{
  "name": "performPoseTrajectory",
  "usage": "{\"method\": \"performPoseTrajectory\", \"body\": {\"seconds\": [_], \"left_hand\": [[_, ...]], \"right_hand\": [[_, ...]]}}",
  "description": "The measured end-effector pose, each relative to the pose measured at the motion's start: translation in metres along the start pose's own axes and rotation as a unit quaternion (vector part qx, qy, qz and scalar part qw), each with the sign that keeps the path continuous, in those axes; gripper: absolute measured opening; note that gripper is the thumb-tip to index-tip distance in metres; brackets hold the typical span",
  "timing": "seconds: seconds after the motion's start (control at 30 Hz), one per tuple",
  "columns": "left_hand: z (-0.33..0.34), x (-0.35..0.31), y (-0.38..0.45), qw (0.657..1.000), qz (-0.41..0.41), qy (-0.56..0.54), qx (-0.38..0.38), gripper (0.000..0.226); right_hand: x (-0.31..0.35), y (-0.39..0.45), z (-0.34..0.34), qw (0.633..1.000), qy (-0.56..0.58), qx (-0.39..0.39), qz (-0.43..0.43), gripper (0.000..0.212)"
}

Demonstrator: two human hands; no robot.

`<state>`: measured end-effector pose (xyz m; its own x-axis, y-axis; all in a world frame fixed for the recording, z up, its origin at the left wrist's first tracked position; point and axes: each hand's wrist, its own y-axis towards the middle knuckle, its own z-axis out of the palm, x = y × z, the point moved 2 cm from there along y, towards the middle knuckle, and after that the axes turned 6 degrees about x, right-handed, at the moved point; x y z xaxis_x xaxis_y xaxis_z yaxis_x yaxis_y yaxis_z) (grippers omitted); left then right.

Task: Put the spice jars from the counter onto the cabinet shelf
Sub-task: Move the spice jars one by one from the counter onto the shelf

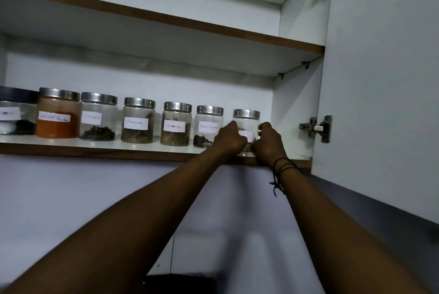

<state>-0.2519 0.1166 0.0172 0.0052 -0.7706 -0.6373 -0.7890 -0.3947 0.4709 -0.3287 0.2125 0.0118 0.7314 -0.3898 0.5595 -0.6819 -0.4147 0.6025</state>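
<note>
A row of clear spice jars with steel lids stands on the lower cabinet shelf. From the left: red chilli powder, cloves, two cinnamon jars, black pepper. The rightmost jar sits at the row's right end with a white label and greenish contents. My left hand grips its left side and my right hand grips its right side. Both hands hide its lower half.
A black-lidded jar is at the far left of the shelf. The upper shelf hangs above. The open cabinet door with its hinge stands right. Bare shelf space lies right of the held jar. A dark object sits below.
</note>
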Motion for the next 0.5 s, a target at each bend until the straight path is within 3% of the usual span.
{"method": "performPoseTrajectory", "body": {"seconds": [0.17, 0.27, 0.33, 0.5], "left_hand": [[0.004, -0.001, -0.007, 0.999, 0.011, 0.032, -0.005, 0.029], [0.001, -0.004, -0.022, 0.997, 0.070, 0.018, -0.041, 0.017], [0.001, -0.004, -0.040, 0.993, 0.111, -0.014, -0.050, 0.023], [0.015, 0.014, -0.094, 0.981, 0.192, -0.040, -0.012, 0.046]], "right_hand": [[0.000, -0.009, 0.002, 1.000, -0.003, 0.005, -0.023, 0.032], [0.004, -0.028, 0.002, 0.997, 0.035, -0.016, -0.069, 0.012], [0.004, -0.048, 0.002, 0.992, 0.053, -0.038, -0.105, 0.009], [-0.007, -0.117, 0.017, 0.979, 0.070, -0.064, -0.178, 0.031]]}}
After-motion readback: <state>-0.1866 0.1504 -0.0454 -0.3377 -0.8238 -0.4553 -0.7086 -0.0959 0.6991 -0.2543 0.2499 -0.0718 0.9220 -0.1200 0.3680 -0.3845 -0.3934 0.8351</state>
